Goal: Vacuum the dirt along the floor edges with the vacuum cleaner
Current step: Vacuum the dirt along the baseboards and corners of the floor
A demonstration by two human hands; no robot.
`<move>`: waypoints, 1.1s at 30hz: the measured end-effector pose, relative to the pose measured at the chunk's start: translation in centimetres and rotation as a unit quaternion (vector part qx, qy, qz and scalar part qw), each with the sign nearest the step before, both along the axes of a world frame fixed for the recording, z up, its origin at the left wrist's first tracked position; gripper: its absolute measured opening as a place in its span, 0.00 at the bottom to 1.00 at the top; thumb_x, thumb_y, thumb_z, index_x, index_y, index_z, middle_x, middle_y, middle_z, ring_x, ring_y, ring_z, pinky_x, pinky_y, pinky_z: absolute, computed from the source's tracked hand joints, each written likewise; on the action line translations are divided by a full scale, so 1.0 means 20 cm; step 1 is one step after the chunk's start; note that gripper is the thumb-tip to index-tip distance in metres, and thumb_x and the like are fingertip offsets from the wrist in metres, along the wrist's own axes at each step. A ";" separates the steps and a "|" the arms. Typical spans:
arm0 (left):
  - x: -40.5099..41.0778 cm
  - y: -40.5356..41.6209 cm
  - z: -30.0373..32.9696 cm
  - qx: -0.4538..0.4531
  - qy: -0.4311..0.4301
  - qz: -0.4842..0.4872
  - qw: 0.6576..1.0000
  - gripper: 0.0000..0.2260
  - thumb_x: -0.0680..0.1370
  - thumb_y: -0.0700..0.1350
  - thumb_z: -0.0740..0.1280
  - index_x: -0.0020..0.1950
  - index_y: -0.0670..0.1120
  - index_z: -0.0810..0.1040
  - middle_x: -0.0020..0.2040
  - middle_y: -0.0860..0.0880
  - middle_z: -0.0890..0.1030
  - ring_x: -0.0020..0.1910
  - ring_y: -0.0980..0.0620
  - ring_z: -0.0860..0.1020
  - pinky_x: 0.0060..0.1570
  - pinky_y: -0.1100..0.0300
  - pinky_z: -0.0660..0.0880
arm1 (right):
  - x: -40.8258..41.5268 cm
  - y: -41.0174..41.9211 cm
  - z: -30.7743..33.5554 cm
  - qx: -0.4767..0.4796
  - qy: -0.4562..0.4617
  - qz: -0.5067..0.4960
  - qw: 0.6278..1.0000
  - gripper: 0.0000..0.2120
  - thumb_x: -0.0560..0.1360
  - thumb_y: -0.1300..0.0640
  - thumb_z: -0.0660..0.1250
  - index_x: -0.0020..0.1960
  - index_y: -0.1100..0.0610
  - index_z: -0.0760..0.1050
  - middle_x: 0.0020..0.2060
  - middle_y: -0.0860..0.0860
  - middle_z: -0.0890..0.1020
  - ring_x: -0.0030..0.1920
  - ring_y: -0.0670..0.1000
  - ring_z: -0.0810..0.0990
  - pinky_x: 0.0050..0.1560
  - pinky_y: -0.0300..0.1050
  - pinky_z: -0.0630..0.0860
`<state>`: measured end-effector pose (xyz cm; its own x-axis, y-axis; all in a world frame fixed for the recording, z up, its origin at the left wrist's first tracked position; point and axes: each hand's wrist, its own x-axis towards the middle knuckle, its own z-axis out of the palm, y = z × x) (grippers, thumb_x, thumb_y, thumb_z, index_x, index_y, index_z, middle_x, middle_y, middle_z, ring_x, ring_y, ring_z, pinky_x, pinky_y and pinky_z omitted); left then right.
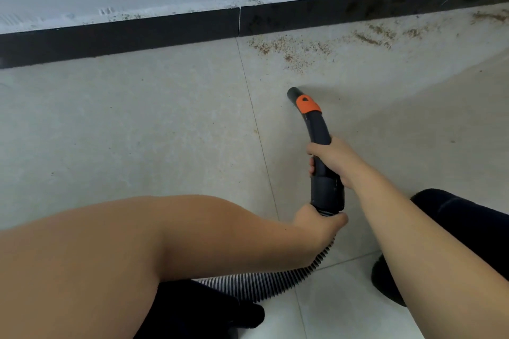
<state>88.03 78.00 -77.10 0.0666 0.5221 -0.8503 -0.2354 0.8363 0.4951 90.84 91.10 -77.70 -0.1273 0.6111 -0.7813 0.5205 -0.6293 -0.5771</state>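
The person is crouching near the wall and is holding the vacuum cleaner with both hands. The right hand [334, 162] is wrapping its fingers around the black curved handle tube [319, 132], and the left hand [319, 221] is gripping the ribbed hose [275, 282] just behind the tube's thick end. The nozzle mouth [293, 92] is pointing forward, toward the dark baseboard [118, 41], and I judge it is close above the tiled floor [137, 132]. The brown dirt [292, 49] is lying ahead of the nozzle and to its right, along the baseboard. The tube's long axis is running from the hands toward this dirt, so the right hand, which is nearer, probably needs only to push forward.
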 end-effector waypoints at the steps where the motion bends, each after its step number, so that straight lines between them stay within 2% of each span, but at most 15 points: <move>1: 0.00 0.00 0.01 -0.002 0.001 0.001 1.000 0.07 0.74 0.46 0.69 0.47 0.47 0.72 0.38 0.47 0.75 0.35 0.49 0.74 0.36 0.59 0.73 | 0.00 0.00 0.01 -0.003 -0.001 0.009 1.000 0.05 0.72 0.65 0.64 0.44 0.58 0.69 0.23 0.54 0.76 0.25 0.53 0.75 0.36 0.50 0.76; 6: 0.07 -0.03 0.07 0.000 -0.027 -0.011 1.000 0.07 0.74 0.45 0.69 0.45 0.47 0.72 0.36 0.47 0.74 0.32 0.49 0.73 0.35 0.59 0.72 | 0.08 -0.01 0.04 -0.025 -0.015 0.010 1.000 0.06 0.72 0.65 0.65 0.45 0.58 0.69 0.23 0.53 0.76 0.24 0.52 0.76 0.32 0.46 0.77; 8: 0.10 -0.05 0.07 -0.005 -0.026 -0.001 1.000 0.07 0.73 0.46 0.69 0.44 0.47 0.72 0.36 0.46 0.75 0.33 0.48 0.74 0.36 0.58 0.73 | 0.09 -0.03 0.05 -0.032 -0.014 0.030 0.999 0.06 0.72 0.65 0.65 0.44 0.58 0.69 0.23 0.53 0.76 0.23 0.52 0.76 0.30 0.46 0.77; 13: 0.03 -0.03 0.03 -0.005 0.006 0.047 0.999 0.06 0.73 0.46 0.69 0.45 0.47 0.73 0.35 0.47 0.75 0.34 0.48 0.75 0.38 0.57 0.75 | -0.06 0.00 0.04 -0.025 0.001 0.066 0.997 0.06 0.71 0.65 0.65 0.46 0.60 0.69 0.24 0.54 0.76 0.22 0.51 0.75 0.28 0.44 0.76; 16: -0.08 0.05 -0.01 0.015 0.036 0.054 0.998 0.05 0.74 0.45 0.69 0.46 0.47 0.74 0.37 0.46 0.76 0.36 0.47 0.75 0.40 0.56 0.75 | -0.16 0.07 0.01 0.008 -0.006 0.035 0.999 0.07 0.71 0.65 0.64 0.47 0.60 0.68 0.27 0.55 0.76 0.23 0.52 0.75 0.29 0.44 0.76; 18: -0.13 0.09 -0.04 0.022 0.049 0.068 0.996 0.05 0.74 0.45 0.68 0.44 0.48 0.73 0.35 0.47 0.75 0.33 0.48 0.75 0.37 0.58 0.75 | -0.23 0.12 -0.01 0.029 -0.008 0.021 0.999 0.07 0.71 0.66 0.63 0.48 0.61 0.68 0.28 0.56 0.75 0.23 0.51 0.75 0.28 0.42 0.76; 20: -0.16 0.11 -0.05 0.021 0.052 0.098 0.994 0.05 0.74 0.45 0.68 0.45 0.47 0.73 0.34 0.47 0.75 0.31 0.50 0.74 0.34 0.60 0.75 | -0.30 0.14 -0.01 0.028 0.001 0.045 0.999 0.07 0.71 0.65 0.64 0.48 0.61 0.68 0.28 0.56 0.75 0.23 0.51 0.75 0.26 0.41 0.75; 24: -0.17 0.10 -0.07 0.004 0.058 0.140 0.988 0.09 0.73 0.47 0.69 0.48 0.44 0.76 0.35 0.45 0.76 0.31 0.48 0.75 0.38 0.56 0.76 | -0.39 0.12 -0.02 0.020 0.005 0.118 0.993 0.08 0.71 0.63 0.64 0.47 0.56 0.68 0.27 0.54 0.77 0.22 0.50 0.77 0.27 0.42 0.76; 29: -0.09 0.10 -0.05 0.014 0.030 0.065 0.997 0.05 0.73 0.44 0.68 0.45 0.47 0.73 0.35 0.46 0.75 0.32 0.48 0.74 0.37 0.57 0.74 | -0.18 0.14 -0.03 0.022 -0.012 0.029 0.999 0.07 0.71 0.65 0.65 0.47 0.59 0.68 0.27 0.55 0.76 0.22 0.51 0.76 0.29 0.43 0.76; 33: -0.02 0.16 -0.02 0.028 0.029 0.021 0.999 0.10 0.73 0.46 0.69 0.52 0.46 0.74 0.37 0.46 0.75 0.33 0.49 0.74 0.36 0.59 0.74 | -0.02 0.20 -0.02 0.026 -0.030 -0.036 0.999 0.07 0.72 0.65 0.65 0.46 0.59 0.68 0.25 0.55 0.76 0.21 0.50 0.75 0.30 0.43 0.76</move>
